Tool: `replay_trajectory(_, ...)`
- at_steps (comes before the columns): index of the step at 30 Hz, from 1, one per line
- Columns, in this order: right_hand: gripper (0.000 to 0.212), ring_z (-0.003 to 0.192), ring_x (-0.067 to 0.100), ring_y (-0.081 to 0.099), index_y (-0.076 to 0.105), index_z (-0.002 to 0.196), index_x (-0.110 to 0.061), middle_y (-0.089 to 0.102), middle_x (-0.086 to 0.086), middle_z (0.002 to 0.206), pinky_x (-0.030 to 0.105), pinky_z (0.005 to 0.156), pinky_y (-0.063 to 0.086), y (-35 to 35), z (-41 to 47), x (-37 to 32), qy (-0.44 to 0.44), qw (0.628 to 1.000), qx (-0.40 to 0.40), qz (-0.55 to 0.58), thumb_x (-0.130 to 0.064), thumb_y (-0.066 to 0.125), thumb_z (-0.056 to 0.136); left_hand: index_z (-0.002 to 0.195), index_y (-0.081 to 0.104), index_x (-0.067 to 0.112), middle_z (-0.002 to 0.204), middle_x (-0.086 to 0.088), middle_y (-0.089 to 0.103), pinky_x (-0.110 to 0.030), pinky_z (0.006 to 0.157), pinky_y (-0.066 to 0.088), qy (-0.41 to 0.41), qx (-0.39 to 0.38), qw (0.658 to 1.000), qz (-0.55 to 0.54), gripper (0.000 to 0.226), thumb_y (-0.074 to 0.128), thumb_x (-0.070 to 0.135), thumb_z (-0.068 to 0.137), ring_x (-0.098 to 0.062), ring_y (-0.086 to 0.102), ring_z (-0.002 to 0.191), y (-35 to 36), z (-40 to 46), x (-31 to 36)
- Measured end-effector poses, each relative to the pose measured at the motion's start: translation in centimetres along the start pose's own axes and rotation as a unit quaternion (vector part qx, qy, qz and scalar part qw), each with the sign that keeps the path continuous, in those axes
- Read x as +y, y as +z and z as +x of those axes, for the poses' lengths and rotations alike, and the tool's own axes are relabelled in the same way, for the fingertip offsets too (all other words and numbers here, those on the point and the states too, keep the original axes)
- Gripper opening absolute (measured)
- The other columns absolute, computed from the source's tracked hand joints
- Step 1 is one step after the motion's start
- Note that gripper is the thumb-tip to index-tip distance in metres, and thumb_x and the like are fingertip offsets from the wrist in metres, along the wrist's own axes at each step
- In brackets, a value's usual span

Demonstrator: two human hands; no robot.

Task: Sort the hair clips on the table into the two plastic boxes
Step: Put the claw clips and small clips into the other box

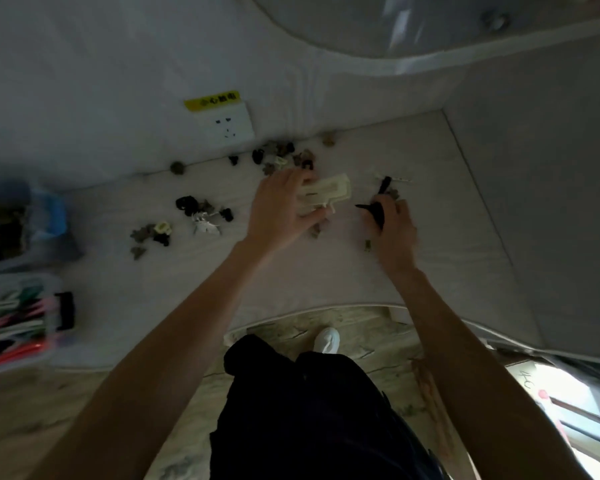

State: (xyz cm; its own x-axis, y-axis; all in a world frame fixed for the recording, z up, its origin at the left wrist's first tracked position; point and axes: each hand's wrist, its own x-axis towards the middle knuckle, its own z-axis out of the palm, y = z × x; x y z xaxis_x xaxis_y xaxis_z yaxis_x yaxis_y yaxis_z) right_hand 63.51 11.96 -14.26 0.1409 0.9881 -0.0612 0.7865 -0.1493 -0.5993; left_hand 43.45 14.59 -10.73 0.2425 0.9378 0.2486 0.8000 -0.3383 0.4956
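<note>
cream clip (pixel 326 194), black clip (pixel 374 211), white table (pixel 430 237)

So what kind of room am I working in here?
Probably a home or small indoor room, not a factory. A white table stands against a wall with a socket, the floor is wood-patterned, and small hair clips lie scattered beside plastic boxes.

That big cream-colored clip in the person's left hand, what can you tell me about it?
The cream clip is the largest piece on the table: a long, roughly rectangular hair clip that looks like matte plastic, with a sunken slot along its middle and a small tab at its near end. It lies tilted, its far end toward the right. The left hand grips its near end, fingers curled around it. Blur hides whether it is lifted or touches the tabletop.
</note>
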Motion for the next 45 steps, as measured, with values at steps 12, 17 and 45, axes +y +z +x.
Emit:
replay_trajectory(12,0.017,0.055,0.006,0.045,0.060,0.097,-0.018,0.052,-0.006,0.068,0.018,0.048,0.037,8.5,-2.5,-23.4,0.015,0.907,-0.262,0.331,-0.033,0.055,0.092,0.114,0.058,0.019,0.111,-0.007,0.061,-0.028,0.085,0.041,-0.304,0.154,0.939,0.037,0.049,0.068,0.041,0.072,-0.025,0.056,0.103,-19.9,-12.7,-13.9)
replay_trajectory(17,0.020,0.052,0.008,0.043,0.061,0.098,-0.014,0.049,-0.004,0.062,0.020,0.046,0.036,13.1,-3.2,-34.3,-0.041,0.885,-0.324,0.333,-0.032,0.057,0.091,0.116,0.058,0.019,0.114,-0.009,0.059,-0.039,0.090,0.043,-0.377,0.094,0.917,0.090,0.050,0.066,0.038,0.072,-0.030,0.053,0.108,-27.0,-17.3,-22.2)
replay_trajectory(45,0.033,0.130,0.026,0.041,0.060,0.118,-0.020,0.055,0.001,0.133,0.048,0.111,0.026,24.4,-5.3,-43.5,-0.440,0.844,-0.267,-0.150,-0.018,0.050,0.087,0.107,0.063,0.023,0.115,-0.001,0.062,-0.037,0.089,0.036,-0.307,-0.023,0.945,0.113,0.033,0.070,0.031,0.076,-0.023,0.056,0.105,-29.9,-22.0,-30.8)
